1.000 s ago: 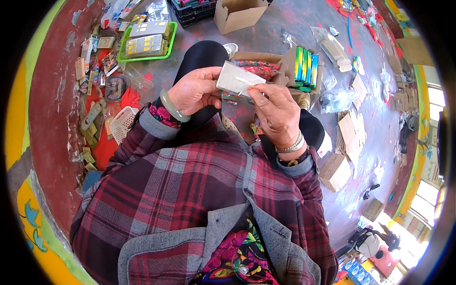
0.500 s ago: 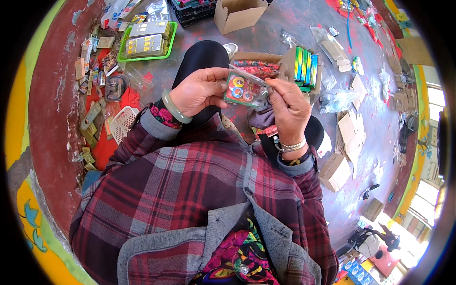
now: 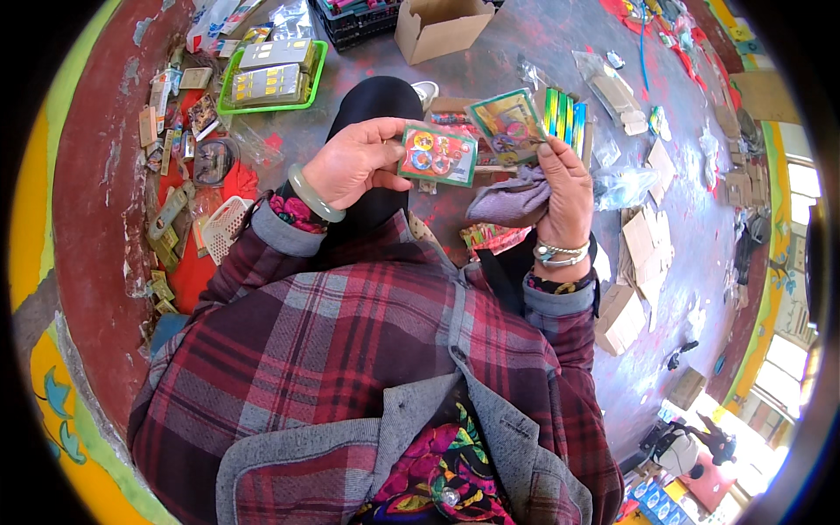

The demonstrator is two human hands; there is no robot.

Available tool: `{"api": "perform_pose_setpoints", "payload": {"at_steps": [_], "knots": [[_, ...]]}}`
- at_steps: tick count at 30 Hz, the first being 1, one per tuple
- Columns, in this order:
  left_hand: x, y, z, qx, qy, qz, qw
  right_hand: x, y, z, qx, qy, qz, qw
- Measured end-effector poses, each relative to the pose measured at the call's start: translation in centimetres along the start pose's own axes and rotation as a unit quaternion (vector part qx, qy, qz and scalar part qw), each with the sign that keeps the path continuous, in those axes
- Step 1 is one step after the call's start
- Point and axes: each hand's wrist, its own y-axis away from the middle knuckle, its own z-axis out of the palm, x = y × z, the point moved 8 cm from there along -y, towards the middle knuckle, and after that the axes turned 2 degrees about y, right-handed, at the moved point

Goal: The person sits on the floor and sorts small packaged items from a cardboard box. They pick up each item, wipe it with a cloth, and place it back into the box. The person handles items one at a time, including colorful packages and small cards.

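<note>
Between the thumb and fingers of my left hand (image 3: 357, 164) is a flat clear packet (image 3: 437, 156), green-edged, with round colourful pictures on it. My right hand (image 3: 569, 188) pinches a second packet (image 3: 509, 127) by its lower right corner; this one is tilted and has a yellowish printed face. A purple-grey cloth (image 3: 509, 199) hangs from my right hand, below the second packet. The two packets are side by side, close together. Behind them stands an open carton (image 3: 451, 107), partly hidden, with red printed packs in it.
Upright green, yellow and blue boxes (image 3: 564, 121) stand beyond my right hand. A green tray (image 3: 262, 107) with stacked grey-yellow sheets lies at the far left, near a white basket (image 3: 226, 229). An open cardboard box (image 3: 442, 33) is at the back; flattened cardboard (image 3: 647, 249) litters the right.
The packets, overlapped between both hands before, are now apart, one in each hand. My right hand has shifted right, and the purple-grey cloth has risen with it.
</note>
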Motion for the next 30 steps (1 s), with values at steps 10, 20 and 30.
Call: {"api": "perform_pose_setpoints", "payload": {"at_steps": [10, 20, 30], "knots": [[-0.2, 0.2, 0.0, 0.015, 0.040, 0.010, 0.999, 0.4, -0.2, 5.4, -0.215, 0.116, 0.117, 0.963], [0.0, 0.4, 0.7, 0.044, -0.001, 0.015, 0.999, 2.4, -1.4, 6.3, -0.221, 0.309, 0.028, 0.925], [0.4, 1.6, -3.5, 0.112, 0.040, 0.047, 0.992, 3.0, -1.6, 8.6, -0.226, 0.167, 0.084, 0.956]]}}
